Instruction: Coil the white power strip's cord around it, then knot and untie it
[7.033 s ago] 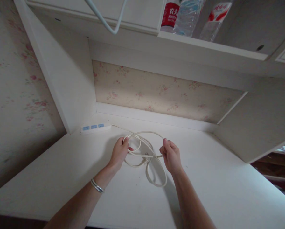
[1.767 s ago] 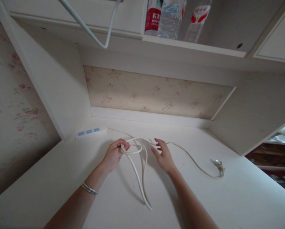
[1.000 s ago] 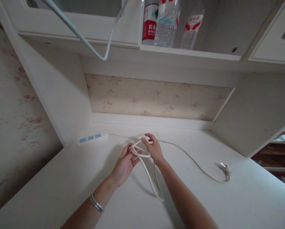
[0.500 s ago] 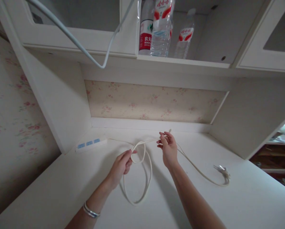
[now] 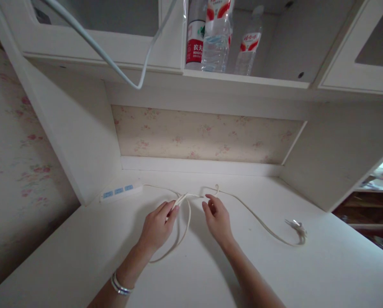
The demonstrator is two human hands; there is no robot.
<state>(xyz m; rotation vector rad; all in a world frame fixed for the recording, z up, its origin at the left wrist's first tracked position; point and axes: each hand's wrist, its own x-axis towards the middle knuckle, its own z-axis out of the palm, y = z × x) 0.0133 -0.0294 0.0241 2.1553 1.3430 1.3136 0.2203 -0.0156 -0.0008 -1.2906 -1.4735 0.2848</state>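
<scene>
My left hand (image 5: 157, 224) is closed around gathered loops of a cream power cord (image 5: 183, 233), over the white desktop. One loop hangs below its fingers. A short strand of cord points from this hand toward my right hand (image 5: 219, 218). The right hand's thumb and forefinger are apart, close to the strand's tip, with nothing seen gripped between them. Beyond the right hand, the cord bends in a small hook and runs right to a plug (image 5: 296, 226) lying on the desk. At the left, the cord leads to a white power strip (image 5: 117, 193) with blue sockets.
Overhead, a shelf (image 5: 243, 80) holds several plastic bottles (image 5: 215, 47). A pale blue-white cable (image 5: 114, 64) dangles in front of the cabinet at upper left. Side panels (image 5: 72, 128) and a low back ledge (image 5: 198, 164) enclose the white desktop (image 5: 258, 273).
My right hand has let go of the cord and moved slightly down and left. The released cord lies behind it. My left hand has turned over the loops, and the lower loop has shifted left.
</scene>
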